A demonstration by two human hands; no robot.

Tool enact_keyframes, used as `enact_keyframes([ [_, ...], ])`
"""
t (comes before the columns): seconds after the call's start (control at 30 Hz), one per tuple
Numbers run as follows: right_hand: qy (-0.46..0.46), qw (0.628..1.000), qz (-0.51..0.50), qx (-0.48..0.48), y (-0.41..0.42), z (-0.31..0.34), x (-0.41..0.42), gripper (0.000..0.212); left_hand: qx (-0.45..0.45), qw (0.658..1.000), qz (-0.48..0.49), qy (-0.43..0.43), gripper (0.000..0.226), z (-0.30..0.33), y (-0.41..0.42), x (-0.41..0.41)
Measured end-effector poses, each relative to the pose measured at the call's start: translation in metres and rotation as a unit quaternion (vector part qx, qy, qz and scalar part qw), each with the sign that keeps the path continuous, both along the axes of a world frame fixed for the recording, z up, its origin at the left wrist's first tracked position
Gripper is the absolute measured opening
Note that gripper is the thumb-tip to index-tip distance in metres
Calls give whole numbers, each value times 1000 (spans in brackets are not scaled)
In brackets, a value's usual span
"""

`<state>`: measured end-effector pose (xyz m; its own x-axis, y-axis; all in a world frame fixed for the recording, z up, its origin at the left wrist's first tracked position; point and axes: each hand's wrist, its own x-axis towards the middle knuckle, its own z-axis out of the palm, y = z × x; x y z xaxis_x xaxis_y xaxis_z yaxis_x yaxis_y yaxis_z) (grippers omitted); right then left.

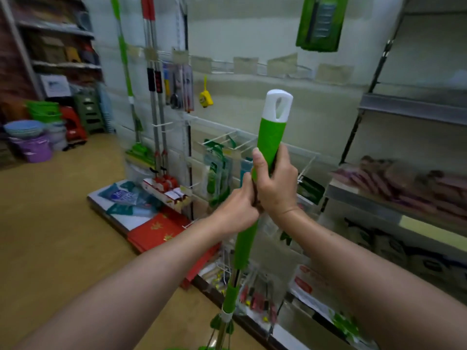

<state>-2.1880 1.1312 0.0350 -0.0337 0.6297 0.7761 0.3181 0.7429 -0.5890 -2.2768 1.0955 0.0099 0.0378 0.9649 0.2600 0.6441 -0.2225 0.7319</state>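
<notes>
Dead ahead, the mop stands nearly upright, its white cap leaning toward one o'clock. My right grip is clamped round the green sleeve, with the thumb lying up along it. My left grip is clamped round the same handle just below, at seven o'clock of the right, and the two touch. Under them the pole runs down to six o'clock. At ten o'clock a yellow tape measure hangs on the wall rack, near two red mops. A purple bucket sits on the floor at nine o'clock.
</notes>
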Motion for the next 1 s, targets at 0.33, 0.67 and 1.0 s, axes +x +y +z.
enact_keyframes([
  [0.33,4,984,177,-26,62,34,-121,20,15,994,106,3,87,33,43,-113],
  [0.67,131,808,528,-226,114,94,-252,25,14,981,191,-41,72,83,84,-220],
  [1.0,112,853,479,-173,148,110,-403,25,42,974,217,-49,88,94,123,-368],
])
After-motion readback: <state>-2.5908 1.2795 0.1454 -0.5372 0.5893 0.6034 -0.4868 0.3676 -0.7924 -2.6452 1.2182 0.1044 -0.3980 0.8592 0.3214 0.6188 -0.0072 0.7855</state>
